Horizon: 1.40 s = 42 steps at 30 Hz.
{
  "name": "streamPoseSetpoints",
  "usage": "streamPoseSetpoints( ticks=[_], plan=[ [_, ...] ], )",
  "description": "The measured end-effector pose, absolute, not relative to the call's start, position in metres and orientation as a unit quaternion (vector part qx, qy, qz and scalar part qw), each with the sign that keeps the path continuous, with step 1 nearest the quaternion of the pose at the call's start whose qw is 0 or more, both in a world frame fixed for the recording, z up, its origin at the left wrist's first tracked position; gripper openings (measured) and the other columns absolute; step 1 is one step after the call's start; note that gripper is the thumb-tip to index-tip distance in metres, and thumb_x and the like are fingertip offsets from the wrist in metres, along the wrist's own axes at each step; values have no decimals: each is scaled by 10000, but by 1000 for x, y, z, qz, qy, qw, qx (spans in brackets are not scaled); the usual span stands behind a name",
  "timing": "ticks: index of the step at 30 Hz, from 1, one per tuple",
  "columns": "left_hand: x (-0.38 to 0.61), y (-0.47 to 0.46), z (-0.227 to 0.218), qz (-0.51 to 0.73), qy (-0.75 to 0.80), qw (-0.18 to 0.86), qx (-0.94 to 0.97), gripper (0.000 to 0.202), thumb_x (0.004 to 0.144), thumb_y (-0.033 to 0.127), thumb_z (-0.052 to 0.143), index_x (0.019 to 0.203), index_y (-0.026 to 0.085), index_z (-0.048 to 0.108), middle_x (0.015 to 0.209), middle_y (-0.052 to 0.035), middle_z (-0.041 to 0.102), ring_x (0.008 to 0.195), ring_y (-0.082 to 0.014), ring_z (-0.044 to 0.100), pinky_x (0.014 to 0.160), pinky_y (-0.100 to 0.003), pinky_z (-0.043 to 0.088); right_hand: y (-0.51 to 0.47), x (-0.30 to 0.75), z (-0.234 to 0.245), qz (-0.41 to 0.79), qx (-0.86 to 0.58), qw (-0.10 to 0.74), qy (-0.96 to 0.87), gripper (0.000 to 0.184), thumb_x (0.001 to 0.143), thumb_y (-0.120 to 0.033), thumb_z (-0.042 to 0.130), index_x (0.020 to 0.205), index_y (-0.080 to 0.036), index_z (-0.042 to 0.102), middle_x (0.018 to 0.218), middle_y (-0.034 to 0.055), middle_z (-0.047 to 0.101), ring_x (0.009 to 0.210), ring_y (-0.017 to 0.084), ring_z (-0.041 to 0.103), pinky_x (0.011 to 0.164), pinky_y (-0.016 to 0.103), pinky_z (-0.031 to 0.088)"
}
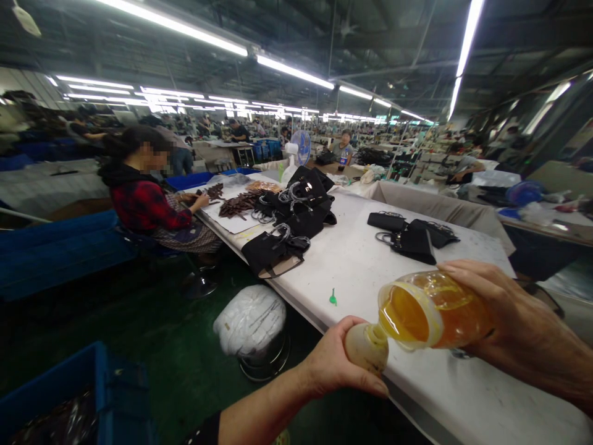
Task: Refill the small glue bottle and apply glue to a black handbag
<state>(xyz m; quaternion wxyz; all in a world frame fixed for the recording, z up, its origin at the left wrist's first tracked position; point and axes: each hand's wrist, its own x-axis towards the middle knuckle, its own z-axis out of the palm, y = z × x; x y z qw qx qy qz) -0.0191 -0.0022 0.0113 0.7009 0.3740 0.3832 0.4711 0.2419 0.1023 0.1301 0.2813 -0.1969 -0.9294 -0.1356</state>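
My right hand [504, 315] is wrapped around a clear wide-mouthed jar [456, 303], tilted far over to the left. Amber-yellow liquid [405, 312] lies inside it, up against the rim. My left hand [331, 364] grips a small whitish bottle [365, 347] with a narrow yellowed neck. The jar's lower lip meets the bottle's mouth, or sits just above it; I cannot tell if they touch. On the white table beyond lies a small green nozzle cap [333, 298].
Black handbags [296, 210] are piled at the table's left edge, beside brown strips [238, 204]. More black bags [410, 238] lie to the right. A padded stool [252, 318] and a blue crate [99, 389] stand at left. A co-worker [143, 191] sits along the table [343, 247].
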Motion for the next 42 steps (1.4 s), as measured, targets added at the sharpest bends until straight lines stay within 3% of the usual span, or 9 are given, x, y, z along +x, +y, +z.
streamPoseSetpoints(
  ticks=[6, 42],
  plan=[
    [-19, -2, 14, 471, 380, 705, 370, 918, 303, 233, 1022, 1103, 175, 575, 923, -28, 693, 787, -183, 638, 768, -350, 501, 102, 242, 134, -149, -188, 285, -928, 612, 942, -343, 586, 1481, -152, 367, 1310, 206, 553, 1176, 336, 591, 892, 526, 612],
    [-22, 10, 8, 466, 365, 711, 380, 906, 338, 232, 1020, 1124, 171, 575, 947, -29, 701, 794, -167, 647, 771, -331, 512, 115, 245, 130, -158, -199, 288, -923, 660, 925, -396, 612, 1498, -185, 362, 1322, 186, 561, 1181, 332, 593, 919, 503, 605]
  ],
)
